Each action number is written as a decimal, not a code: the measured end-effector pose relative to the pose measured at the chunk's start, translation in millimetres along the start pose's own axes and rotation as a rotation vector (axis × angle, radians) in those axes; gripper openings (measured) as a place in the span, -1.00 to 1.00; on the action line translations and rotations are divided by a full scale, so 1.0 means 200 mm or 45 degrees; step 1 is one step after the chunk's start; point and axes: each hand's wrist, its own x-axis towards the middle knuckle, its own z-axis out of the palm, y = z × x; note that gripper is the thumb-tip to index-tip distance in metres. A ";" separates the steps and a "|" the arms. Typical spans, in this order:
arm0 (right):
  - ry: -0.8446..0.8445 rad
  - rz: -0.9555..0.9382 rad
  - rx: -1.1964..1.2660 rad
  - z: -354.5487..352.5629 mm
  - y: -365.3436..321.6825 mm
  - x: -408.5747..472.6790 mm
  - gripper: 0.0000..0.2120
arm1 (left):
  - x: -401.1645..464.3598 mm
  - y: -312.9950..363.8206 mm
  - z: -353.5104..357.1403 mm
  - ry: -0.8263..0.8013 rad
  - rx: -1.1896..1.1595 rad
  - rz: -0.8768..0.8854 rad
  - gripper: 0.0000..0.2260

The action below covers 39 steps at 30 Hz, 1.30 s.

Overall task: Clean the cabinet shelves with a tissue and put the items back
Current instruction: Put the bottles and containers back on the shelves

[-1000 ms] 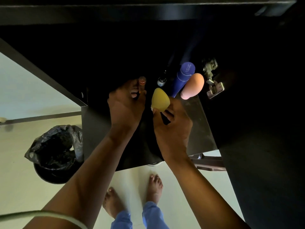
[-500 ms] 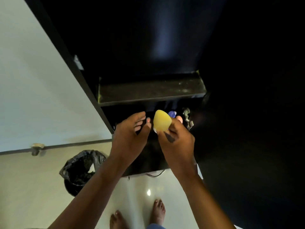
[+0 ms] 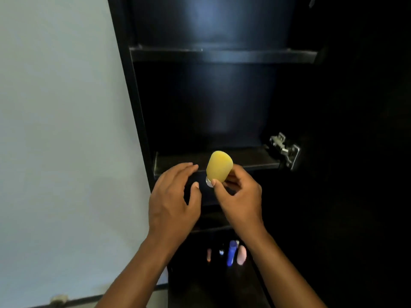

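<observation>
My right hand [image 3: 239,200] pinches a yellow squeeze bottle [image 3: 219,166] by its lower end, cap down, in front of the dark middle shelf [image 3: 255,160] of the black cabinet. My left hand [image 3: 172,200] hovers just left of the bottle, with fingers relaxed and spread, holding nothing. Far below, on a lower shelf, stand a blue bottle [image 3: 231,253], a pink bottle [image 3: 241,254], a small orange-tipped item [image 3: 208,254] and a tiny dark bottle [image 3: 221,251]. No tissue is in view.
An upper shelf [image 3: 222,55] spans the cabinet above. A metal door hinge [image 3: 284,150] sits at the right end of the middle shelf. A pale wall [image 3: 62,130] fills the left side. The cabinet interior is dark.
My view has swung up from the low shelf to the middle shelves. My right hand has lifted the yellow bottle up to the middle shelf; my left hand rose alongside it, empty.
</observation>
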 end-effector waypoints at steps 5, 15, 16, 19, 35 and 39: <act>-0.109 -0.036 -0.062 0.11 -0.14 0.27 -0.76 | 0.16 -0.01 -0.05 -0.138 0.288 -0.019 -0.56; -0.351 0.032 -0.288 0.34 -0.04 0.50 -0.69 | 0.08 -0.07 0.06 -0.164 0.410 -0.114 -0.54; -0.357 0.035 -0.290 0.35 -0.03 0.51 -0.69 | 0.08 -0.08 0.07 -0.157 0.406 -0.103 -0.55; -0.347 0.046 -0.292 0.35 -0.01 0.52 -0.71 | 0.09 -0.09 0.08 -0.131 0.401 -0.084 -0.57; 0.304 -0.196 -0.142 -0.04 0.21 0.10 -0.86 | -0.34 -0.11 0.39 -0.037 -0.083 0.088 -0.74; 0.282 -0.080 -0.244 -0.13 0.51 -0.17 -0.95 | -0.52 -0.18 0.61 -0.378 -0.154 -0.074 -0.75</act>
